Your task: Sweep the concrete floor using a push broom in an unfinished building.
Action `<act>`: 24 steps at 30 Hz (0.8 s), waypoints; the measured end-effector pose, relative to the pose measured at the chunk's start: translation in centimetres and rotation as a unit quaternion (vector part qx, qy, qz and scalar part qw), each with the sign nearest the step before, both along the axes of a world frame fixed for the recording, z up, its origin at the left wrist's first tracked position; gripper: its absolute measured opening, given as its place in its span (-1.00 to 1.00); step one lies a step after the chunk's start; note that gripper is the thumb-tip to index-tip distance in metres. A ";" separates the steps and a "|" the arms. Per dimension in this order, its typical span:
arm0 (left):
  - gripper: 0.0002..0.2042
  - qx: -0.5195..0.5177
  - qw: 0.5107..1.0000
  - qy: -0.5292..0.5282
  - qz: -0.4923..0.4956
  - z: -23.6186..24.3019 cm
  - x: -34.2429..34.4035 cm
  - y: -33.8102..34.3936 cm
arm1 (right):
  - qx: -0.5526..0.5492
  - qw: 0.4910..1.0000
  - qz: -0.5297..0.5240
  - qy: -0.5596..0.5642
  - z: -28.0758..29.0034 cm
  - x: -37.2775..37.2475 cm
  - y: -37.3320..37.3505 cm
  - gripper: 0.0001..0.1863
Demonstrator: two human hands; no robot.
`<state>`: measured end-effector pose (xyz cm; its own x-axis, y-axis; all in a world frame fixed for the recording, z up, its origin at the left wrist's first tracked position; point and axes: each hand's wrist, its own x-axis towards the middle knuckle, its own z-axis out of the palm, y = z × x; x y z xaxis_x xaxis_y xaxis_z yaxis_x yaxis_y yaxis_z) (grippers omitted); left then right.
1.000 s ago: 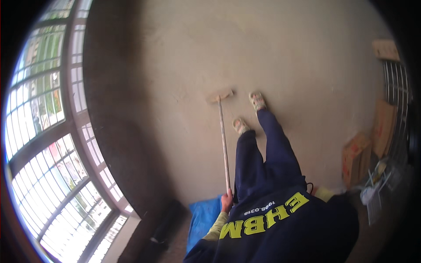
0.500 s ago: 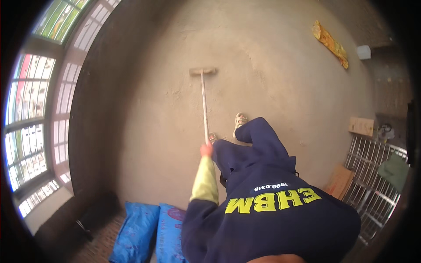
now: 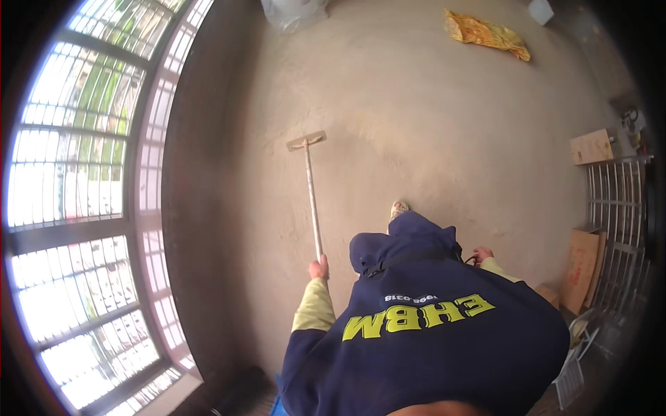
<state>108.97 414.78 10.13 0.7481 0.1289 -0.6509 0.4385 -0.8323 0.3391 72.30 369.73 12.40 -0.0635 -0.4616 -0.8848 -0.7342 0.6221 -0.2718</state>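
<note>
My left hand (image 3: 318,268) is closed around the upper end of a long pole. The pole belongs to a floor tool (image 3: 311,201) with a flat, rectangular head (image 3: 306,141) fixed by a forked bracket. That head rests on the dusty grey-brown floor (image 3: 416,125) ahead of me, slightly tilted. By the right side of my waist, my right hand (image 3: 481,256) has its fingers curled beside a thin dark loop. What it grips there is too small to make out.
Tall barred windows (image 3: 76,173) line the left side above a dark wall. Ahead lie a crumpled yellow sack (image 3: 485,33) and a whitish plastic bag (image 3: 295,12). Cardboard boxes (image 3: 581,267) and a metal rack (image 3: 617,194) stand at the right. One shoe (image 3: 399,206) shows.
My view has shifted, bringing the plastic bag in and leaving the blue sacks almost out of sight. The tool's head has turned at an angle. My right hand has come into view.
</note>
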 end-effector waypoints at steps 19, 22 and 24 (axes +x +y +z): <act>-0.44 0.029 0.939 0.088 -0.331 -5.7 33.2 -48.4 | -0.025 0.988 -0.148 0.043 4.7 12.3 -11.1 -0.82; -0.42 0.037 0.920 0.094 -0.378 -9.2 40.3 -53.8 | 0.058 0.993 0.022 0.098 9.4 19.0 -10.1 -0.76; -0.42 0.062 0.867 0.052 -0.492 -11.2 44.0 -59.5 | 0.086 0.982 -0.152 0.074 10.0 21.4 -9.8 -0.75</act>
<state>152.98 355.28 -1.04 0.4732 -0.4643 -0.7487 -0.4810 -0.8482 0.2220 93.69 359.90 22.36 -0.3089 -0.2464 -0.9186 -0.5308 0.8461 -0.0484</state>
